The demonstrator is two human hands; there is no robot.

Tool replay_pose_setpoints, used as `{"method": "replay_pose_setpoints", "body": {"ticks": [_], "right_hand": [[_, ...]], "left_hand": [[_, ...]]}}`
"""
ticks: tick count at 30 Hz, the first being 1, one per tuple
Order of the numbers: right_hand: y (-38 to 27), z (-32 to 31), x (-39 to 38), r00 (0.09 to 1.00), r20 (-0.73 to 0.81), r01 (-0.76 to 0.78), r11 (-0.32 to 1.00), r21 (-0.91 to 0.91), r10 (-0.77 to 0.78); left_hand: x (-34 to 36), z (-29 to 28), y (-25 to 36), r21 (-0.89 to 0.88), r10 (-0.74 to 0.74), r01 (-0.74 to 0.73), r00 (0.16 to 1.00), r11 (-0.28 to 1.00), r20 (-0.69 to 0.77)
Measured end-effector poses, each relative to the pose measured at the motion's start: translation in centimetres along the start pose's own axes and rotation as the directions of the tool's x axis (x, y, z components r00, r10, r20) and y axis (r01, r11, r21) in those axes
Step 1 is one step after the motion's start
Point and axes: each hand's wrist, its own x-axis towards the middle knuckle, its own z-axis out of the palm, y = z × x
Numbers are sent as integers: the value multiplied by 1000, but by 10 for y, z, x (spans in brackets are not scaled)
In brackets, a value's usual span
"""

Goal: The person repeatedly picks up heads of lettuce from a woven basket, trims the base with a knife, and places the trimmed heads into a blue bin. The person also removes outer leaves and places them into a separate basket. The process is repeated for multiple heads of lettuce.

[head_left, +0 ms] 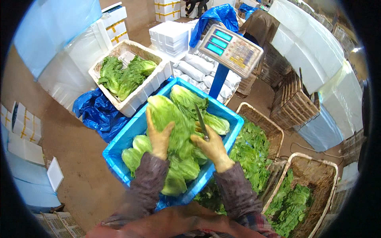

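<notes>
A large, pale green lettuce head [166, 115], slightly blurred, is held over a blue crate [116, 155]. My left hand [159, 139], seemingly gloved, grips its left side with thumb and fingers spread around it. On the other side, my right hand [213, 147] is closed on a knife [201, 122] whose blade points up and away from me. Its fingers also rest near or against the lettuce; the exact contact is hidden. More lettuce heads [133, 158] lie in the crate, below and around the held one.
A weighing scale display [231, 49] rises on a blue post behind the crate. At back left, a white foam box [133, 108] holds leafy lettuce. Wicker-like baskets [335, 171] with loose green leaves [251, 152] stand at my right. Blue plastic sheeting [97, 113] bunches beside the foam box.
</notes>
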Motion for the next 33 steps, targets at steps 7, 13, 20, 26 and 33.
{"method": "replay_pose_setpoints", "body": {"ticks": [7, 13, 20, 26, 33], "right_hand": [[79, 41, 100, 988, -139, -104, 953, -284, 67], [47, 21, 42, 992, -101, 26, 914, -405, -73], [-10, -169, -223, 727, 24, 630, 681, 372, -686], [-2, -248, -399, 771, 103, 631, 733, -254, -628], [-17, -290, -463, 795, -92, 557, 782, -278, -599]], "left_hand": [[41, 26, -130, 718, -124, 273, 959, 640, -254], [9, 14, -173, 968, 21, -248, 969, 25, 247], [27, 30, -146, 942, 46, -335, 942, 25, 334], [-71, 128, -98, 634, 236, -560, 818, 533, 524], [-259, 210, -123, 361, -21, -600, 498, 714, 867]]}}
